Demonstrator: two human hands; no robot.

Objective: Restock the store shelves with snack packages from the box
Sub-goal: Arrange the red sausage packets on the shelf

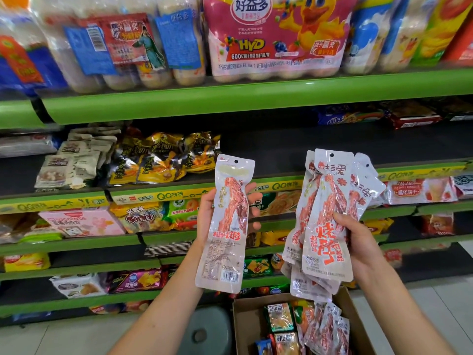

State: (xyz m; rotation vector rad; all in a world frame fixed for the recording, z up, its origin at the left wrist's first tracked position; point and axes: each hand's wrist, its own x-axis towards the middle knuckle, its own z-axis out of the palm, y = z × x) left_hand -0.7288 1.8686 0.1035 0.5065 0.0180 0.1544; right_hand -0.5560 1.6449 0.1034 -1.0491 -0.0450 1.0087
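The left hand holds a single long snack packet upright, its grip closed round the packet's middle from behind, with the fingertips showing past the right edge and the top and bottom ends standing free above and below. The right hand clasps a fanned bunch of the same packets at their lower half, thumb across the front. Both are raised before the green shelves, above the open cardboard box with more packets inside.
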